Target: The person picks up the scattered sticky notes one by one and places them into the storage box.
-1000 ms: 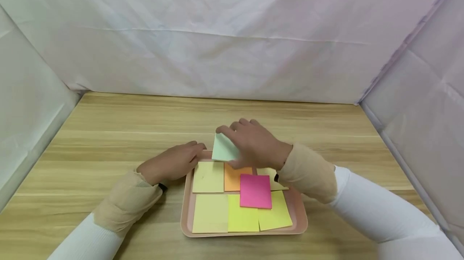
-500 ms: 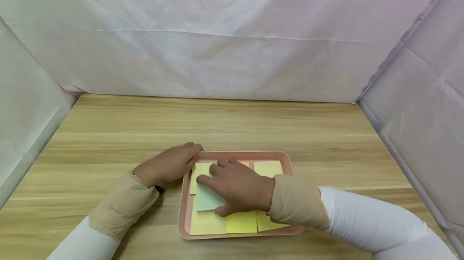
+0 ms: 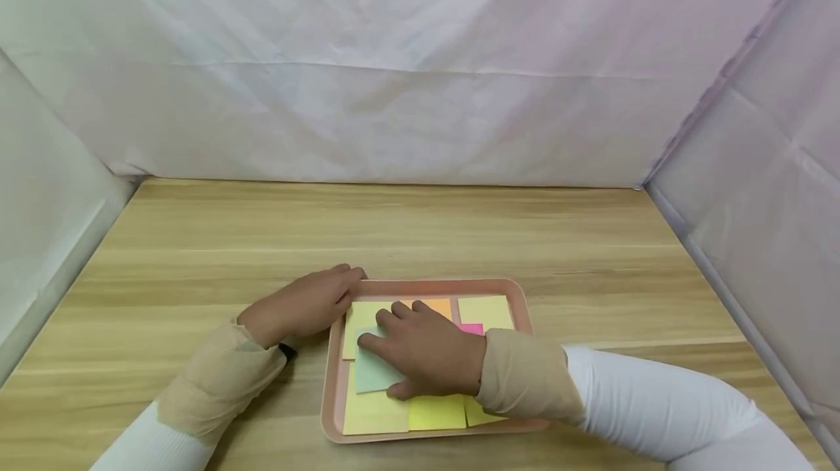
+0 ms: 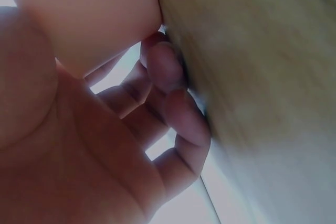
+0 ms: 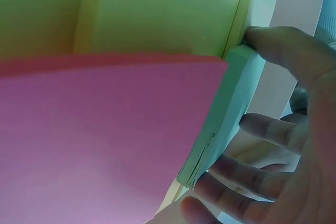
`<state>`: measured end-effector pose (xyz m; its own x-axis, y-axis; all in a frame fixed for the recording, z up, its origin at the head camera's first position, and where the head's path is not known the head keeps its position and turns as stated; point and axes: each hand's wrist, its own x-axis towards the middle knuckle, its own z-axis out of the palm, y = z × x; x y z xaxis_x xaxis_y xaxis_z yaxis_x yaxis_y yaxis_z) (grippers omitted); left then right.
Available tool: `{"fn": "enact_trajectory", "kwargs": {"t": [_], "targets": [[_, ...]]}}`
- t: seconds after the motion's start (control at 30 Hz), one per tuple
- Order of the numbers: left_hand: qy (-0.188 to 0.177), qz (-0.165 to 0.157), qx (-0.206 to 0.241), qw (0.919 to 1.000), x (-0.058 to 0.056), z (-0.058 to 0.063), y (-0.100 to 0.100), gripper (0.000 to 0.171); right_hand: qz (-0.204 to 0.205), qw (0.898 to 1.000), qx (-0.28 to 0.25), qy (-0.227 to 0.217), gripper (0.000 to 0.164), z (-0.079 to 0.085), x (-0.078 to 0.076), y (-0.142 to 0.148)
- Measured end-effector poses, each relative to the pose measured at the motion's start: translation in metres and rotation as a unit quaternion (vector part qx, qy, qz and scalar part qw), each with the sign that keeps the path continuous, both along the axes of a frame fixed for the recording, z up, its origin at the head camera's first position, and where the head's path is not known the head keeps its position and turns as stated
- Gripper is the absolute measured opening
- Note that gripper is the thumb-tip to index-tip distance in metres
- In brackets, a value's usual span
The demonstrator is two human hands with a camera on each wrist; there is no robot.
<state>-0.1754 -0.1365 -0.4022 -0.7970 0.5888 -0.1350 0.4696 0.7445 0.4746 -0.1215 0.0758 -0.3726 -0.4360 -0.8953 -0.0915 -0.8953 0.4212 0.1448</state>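
A shallow pink tray [image 3: 472,286] full of sticky note pads lies on the table. My left hand [image 3: 305,303] grips its far left corner; in the left wrist view the fingers curl against the tray [image 4: 89,14]. With thumb and fingers, my right hand [image 3: 426,351] holds a mint green sticky note pad [image 3: 372,376] down on top of the left-hand pads. A magenta pad [image 3: 472,328] shows partly behind the right hand. Seen from the right wrist, the green pad [image 5: 226,108] stands against the corner of the magenta pad [image 5: 94,140].
Below the green pad are pale yellow [image 3: 367,420] and bright yellow [image 3: 438,413] pads. An orange pad [image 3: 438,306] and another pale yellow pad [image 3: 484,310] line the tray's far side. White cloth [image 3: 394,121] hangs behind the wooden table [image 3: 262,216].
My right hand has brought the green pad from over the tray's far edge toward me and down onto the other pads. The left hand stays at the tray corner.
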Motion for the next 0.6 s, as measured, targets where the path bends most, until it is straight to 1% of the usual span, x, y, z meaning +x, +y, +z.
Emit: {"fn": "enact_trajectory", "kwargs": {"t": [0.23, 0.33, 0.4, 0.43, 0.5, 0.57, 0.6], "targets": [[0.009, -0.004, 0.002, 0.9999, 0.0, 0.0, -0.002, 0.016, 0.001, 1.0, -0.004, 0.026, 0.058, -0.003, 0.003, -0.001], [0.004, -0.007, 0.005, 1.0, -0.001, 0.0, -0.003, 0.016, 0.008, 1.0, -0.015, 0.024, 0.059, -0.001, 0.0, 0.002], [-0.012, -0.008, 0.019, 0.9997, -0.004, 0.001, -0.004, 0.016, 0.005, 0.999, -0.033, 0.008, 0.06, 0.006, -0.004, 0.004], [-0.019, -0.009, 0.027, 0.9994, -0.006, 0.002, -0.005, 0.018, -0.001, 0.999, -0.045, -0.008, 0.06, 0.012, -0.007, 0.006], [-0.031, -0.003, 0.043, 0.9986, -0.012, 0.008, -0.007, 0.029, -0.024, 0.996, -0.073, -0.044, 0.06, 0.026, -0.017, 0.011], [-0.02, 0.009, 0.048, 0.9986, -0.02, 0.017, -0.009, 0.043, -0.06, 0.991, -0.102, -0.062, 0.06, 0.039, -0.03, 0.018], [-0.004, 0.017, 0.042, 0.999, -0.024, 0.024, -0.009, 0.05, -0.079, 0.988, -0.117, -0.066, 0.06, 0.044, -0.038, 0.022]]}}
